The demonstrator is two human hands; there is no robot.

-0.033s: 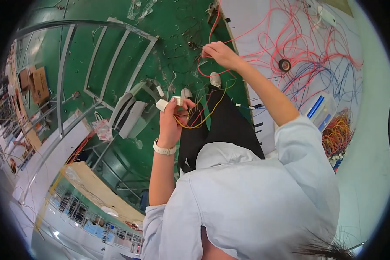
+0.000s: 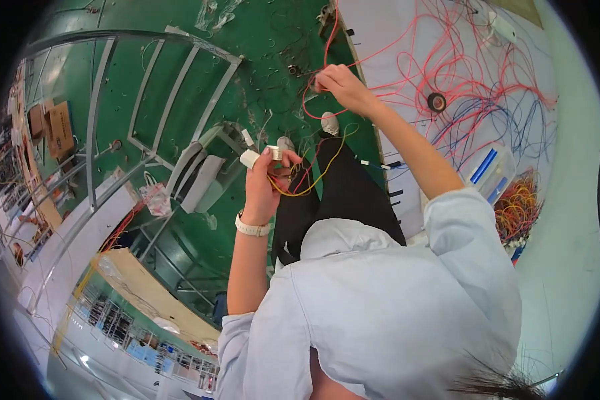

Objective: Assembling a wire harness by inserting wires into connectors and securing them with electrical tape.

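My left hand [image 2: 263, 190], with a white watch on its wrist, is closed around white plastic wire connectors [image 2: 249, 159] held above my lap. Thin wires trail from them, among them a yellow wire [image 2: 321, 179] that curves to the right, plus red and dark ones. Farther off and to the right, my right hand [image 2: 345, 87] pinches a red wire [image 2: 307, 107] at the table's edge. That wire loops down below the fingers, and other strands run back onto the table. The fingertips of my right hand are partly hidden.
Tangled red wires [image 2: 447, 57] and blue wires [image 2: 477, 112] lie on the white table at right, with a roll of black tape [image 2: 437, 102]. Nearer are a clear bin [image 2: 502, 175] and bundled yellow-red wires [image 2: 519, 203]. Metal frames [image 2: 183, 83] stand at left on the green floor.
My right hand has shifted very slightly to the right, still pinching the red wire. The left hand keeps its hold on the connectors.
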